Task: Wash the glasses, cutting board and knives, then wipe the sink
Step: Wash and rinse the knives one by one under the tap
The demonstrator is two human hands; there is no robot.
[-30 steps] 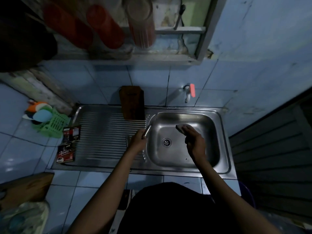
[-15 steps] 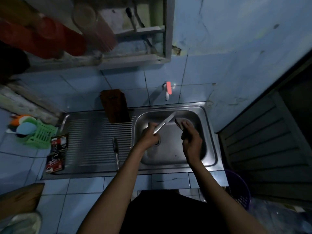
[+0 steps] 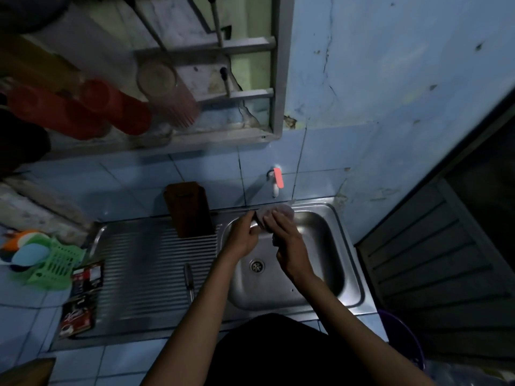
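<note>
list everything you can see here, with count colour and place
sink: 1, steel, right of the drainboard
tap: 1, white with red handle, on the wall above the sink
cutting board: 1, dark brown, upright against the wall tiles
held knife: 1, steel, over the sink
sponge: 1, pale, over the held knife
second knife: 1, steel, flat on the drainboard
basket: 1, green, left counter
sachets: 2, dark, left drainboard edge
red cups: several, upper shelf
left hand: grips the held knife
right hand: holds the sponge

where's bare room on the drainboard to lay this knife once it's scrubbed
Bare ribs lie between the packets on the left edge and the second knife, in front of the cutting board. Crowded: the basin, under both hands.
</note>
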